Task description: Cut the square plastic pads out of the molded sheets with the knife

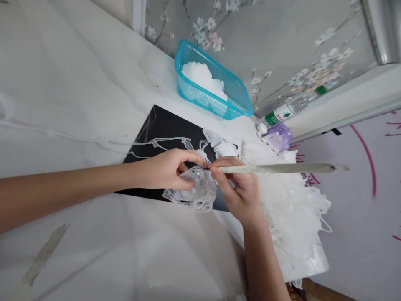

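A translucent whitish rubbery piece (200, 190) with a ragged rim lies over the black mat (172, 121). My left hand (175, 169) presses its fingertips and thumb onto this piece, holding it. A pale, long-handled tool (278, 168) is pinched in my right hand (236, 184); its tip meets the edge of the piece near my left fingertips, and the exact contact is hidden. Thin translucent strands (172, 142) trail across the mat to the left. More whitish pieces (225, 148) sit at the mat's upper right edge.
Behind the mat is a blue basket (214, 104) with white pieces inside. A large heap of translucent pieces (291, 221) lies to the right. A bottle (282, 113) and a purple packet (278, 136) are at the back right, near a board with red writing (351, 188).
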Tool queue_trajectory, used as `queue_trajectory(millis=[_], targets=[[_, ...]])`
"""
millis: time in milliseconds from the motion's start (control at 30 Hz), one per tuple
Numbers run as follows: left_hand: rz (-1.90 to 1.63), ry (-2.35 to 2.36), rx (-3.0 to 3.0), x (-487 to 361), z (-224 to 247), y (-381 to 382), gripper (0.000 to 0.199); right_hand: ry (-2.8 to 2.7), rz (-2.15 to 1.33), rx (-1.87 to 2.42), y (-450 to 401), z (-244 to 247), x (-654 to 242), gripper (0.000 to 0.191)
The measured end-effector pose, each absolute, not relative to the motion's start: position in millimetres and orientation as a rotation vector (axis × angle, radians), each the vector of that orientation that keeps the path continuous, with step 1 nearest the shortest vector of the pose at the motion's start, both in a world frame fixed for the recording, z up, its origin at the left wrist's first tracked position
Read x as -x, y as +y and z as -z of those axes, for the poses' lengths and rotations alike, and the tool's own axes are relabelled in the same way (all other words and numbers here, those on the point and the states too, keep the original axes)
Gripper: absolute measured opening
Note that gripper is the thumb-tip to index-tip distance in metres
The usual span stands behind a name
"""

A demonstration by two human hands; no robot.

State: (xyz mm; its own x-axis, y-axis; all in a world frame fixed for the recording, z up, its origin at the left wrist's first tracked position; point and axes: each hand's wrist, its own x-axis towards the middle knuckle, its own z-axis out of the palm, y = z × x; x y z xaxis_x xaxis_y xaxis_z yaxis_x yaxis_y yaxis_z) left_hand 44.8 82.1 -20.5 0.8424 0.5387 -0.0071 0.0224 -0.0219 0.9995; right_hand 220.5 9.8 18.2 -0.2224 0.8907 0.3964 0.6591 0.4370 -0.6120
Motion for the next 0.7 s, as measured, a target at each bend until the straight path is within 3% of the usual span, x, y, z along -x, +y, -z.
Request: queue_trajectory(millis=[700], targets=[[-0.414,0.475,-1.588,-45.0,22.8,82.3,0.043,-2.017,-0.443,1.249,12.1,-12.7,-219.2,0.013]])
